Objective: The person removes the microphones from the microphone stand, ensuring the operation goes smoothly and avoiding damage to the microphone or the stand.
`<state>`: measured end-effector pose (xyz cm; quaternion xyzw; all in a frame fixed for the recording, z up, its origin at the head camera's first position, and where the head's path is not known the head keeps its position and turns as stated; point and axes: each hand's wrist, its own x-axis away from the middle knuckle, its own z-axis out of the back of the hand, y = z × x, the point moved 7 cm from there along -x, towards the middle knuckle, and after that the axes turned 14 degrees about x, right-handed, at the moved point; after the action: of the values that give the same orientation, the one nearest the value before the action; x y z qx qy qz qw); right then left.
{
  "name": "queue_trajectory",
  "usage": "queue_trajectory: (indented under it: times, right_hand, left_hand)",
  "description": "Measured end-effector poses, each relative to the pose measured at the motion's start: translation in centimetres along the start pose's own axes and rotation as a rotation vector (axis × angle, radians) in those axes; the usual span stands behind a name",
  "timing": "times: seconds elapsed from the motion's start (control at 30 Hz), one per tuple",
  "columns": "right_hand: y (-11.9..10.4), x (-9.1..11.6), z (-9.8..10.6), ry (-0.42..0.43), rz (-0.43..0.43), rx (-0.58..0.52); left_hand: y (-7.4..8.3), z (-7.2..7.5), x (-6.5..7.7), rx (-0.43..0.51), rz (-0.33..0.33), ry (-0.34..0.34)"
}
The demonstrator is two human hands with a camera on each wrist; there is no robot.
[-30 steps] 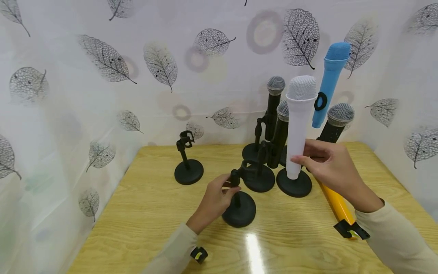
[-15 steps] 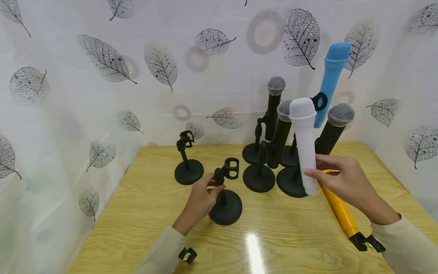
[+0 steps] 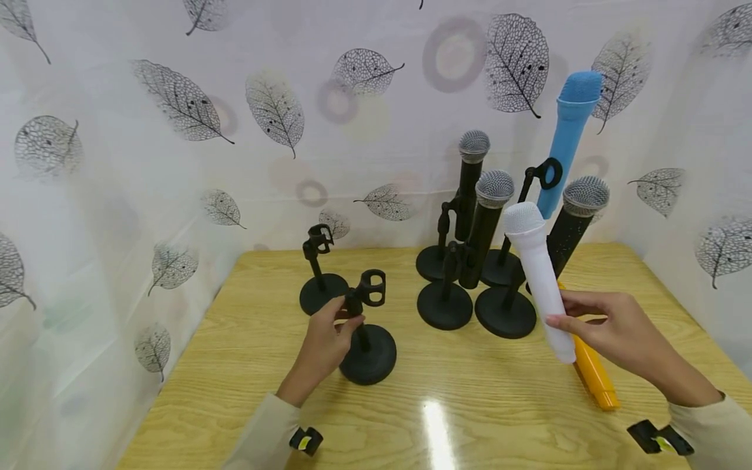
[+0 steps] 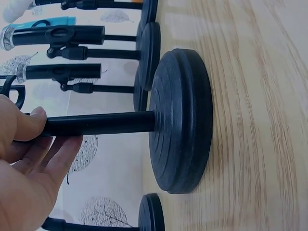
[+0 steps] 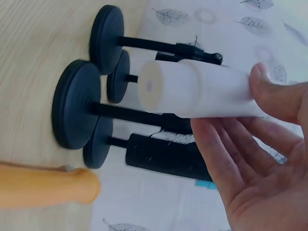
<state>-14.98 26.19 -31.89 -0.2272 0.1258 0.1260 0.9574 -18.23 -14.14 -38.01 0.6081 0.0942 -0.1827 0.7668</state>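
Observation:
My left hand (image 3: 324,336) pinches a black microphone stand (image 3: 368,352) near the top of its pole, thumb on one side and fingers on the other. Its ring clip stands above and holds nothing. In the left wrist view the round base (image 4: 180,120) shows close to the tabletop; whether it touches I cannot tell. My right hand (image 3: 617,333) grips a white microphone (image 3: 542,287) by the lower handle, head up and tilted left, in front of the other stands. The right wrist view shows its flat bottom end (image 5: 150,86) apart from the table.
Black microphones (image 3: 482,228) with silver heads and a blue microphone (image 3: 570,137) sit in stands at the back right. An orange microphone (image 3: 595,375) lies on the wooden table (image 3: 247,405) at right. Behind the left hand is a stand (image 3: 324,294) without a microphone.
My left hand has moved the stand to the left. My right hand has moved right and down toward the front with the white microphone, which now leans left.

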Motion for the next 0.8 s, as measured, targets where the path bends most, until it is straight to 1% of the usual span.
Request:
queue_trajectory:
  times: [0.1,0.27,0.37,0.5,0.73,0.8]
  right_hand:
    - [1.0,0.5,-0.5,-0.045,-0.016,0.01]
    - [2.3,1.3,-1.0,-0.096,-0.012,0.013]
    - [3.2,1.9,-1.3,-0.141,-0.032,0.022]
    - [4.6,2.7,-1.8,-0.216,-0.079,0.04]
    - [6.4,3.8,-2.4,-0.295,-0.096,0.055]
    - [6.8,4.1,-2.6,-0.32,-0.106,0.063]
  left_hand:
    - [0.0,0.6,0.1,-0.006,0.008,0.015]
    - [-0.1,1.5,0.2,-0.022,0.02,0.036]
    - [-0.2,2.1,0.3,-0.034,0.031,0.046]
    - [-0.4,3.0,0.4,-0.044,0.043,0.055]
    - [-0.9,4.3,0.5,-0.078,0.078,0.076]
    - [-1.0,4.7,0.6,-0.086,0.078,0.082]
